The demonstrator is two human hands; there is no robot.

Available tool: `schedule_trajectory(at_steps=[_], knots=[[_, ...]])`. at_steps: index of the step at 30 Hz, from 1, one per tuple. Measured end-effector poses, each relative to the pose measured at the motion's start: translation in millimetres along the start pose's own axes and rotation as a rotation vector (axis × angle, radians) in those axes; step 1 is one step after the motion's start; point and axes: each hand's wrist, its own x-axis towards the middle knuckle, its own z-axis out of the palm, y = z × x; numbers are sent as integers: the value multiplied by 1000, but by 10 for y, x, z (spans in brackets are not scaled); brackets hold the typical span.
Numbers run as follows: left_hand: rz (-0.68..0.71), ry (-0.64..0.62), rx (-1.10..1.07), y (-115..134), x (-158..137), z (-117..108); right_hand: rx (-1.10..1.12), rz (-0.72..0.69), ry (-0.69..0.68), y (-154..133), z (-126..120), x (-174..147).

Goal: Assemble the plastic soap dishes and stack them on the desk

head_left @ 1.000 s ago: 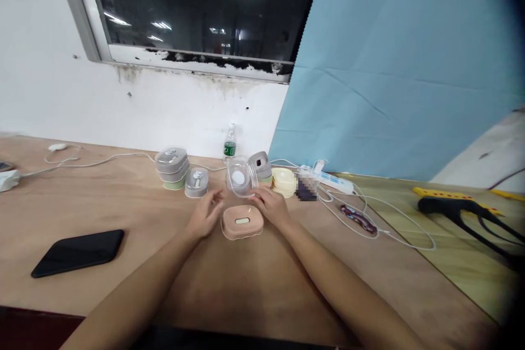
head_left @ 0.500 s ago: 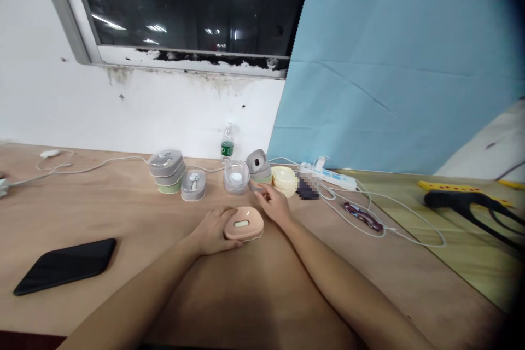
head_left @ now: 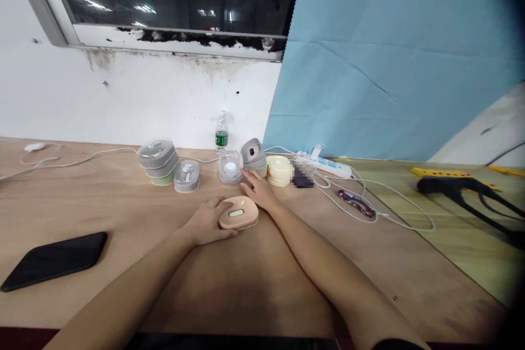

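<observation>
Two bare hands and one pink box (head_left: 246,217) on a wooden table (head_left: 229,284). The box lies flat near the middle of the table, with one pale oblong slot in its top. The left hand (head_left: 208,221) is curled about its left side, the fingers at the far edge and the thumb along the near edge. The right hand (head_left: 257,188) is loosely open, palm down, just beyond the box's right rim and holding nothing; whether its fingertips touch the one stack of clear dishes (head_left: 230,168) cannot be told, nor can those dishes be counted.

Behind, from left to right: one stack of three boxes, two grey boxes (head_left: 157,154) over one green box (head_left: 163,179); one single grey box (head_left: 187,179); one bottle (head_left: 221,135) with a green label, upright near the wall; one tilted grey tray (head_left: 252,152) resting on a grey and green pile; one stack of yellow dishes (head_left: 279,170), number unclear; one dark item (head_left: 303,178), partly blurred; and one white power strip (head_left: 330,166). One black phone (head_left: 55,260) lies at the left, well apart from the hands.
</observation>
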Motion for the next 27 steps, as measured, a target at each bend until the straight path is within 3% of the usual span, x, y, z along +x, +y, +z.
schedule_trajectory(at_steps=[6, 14, 18, 23, 27], knots=[[-26, -3, -8, -22, -6, 7, 35, 14, -85, -10, -66, -13], [-77, 6, -61, 25, -19, -62, 88, 4, -88, 3, -55, -52], [-118, 154, -153, 47, -26, -139, 94, 12, -2, 24, -62, -84], [-305, 386, -311, -33, -14, -175, 65, -85, 95, -43, -66, -127], [-381, 441, -489, -125, 6, -147, 20, -175, 107, -121, 4, -163]])
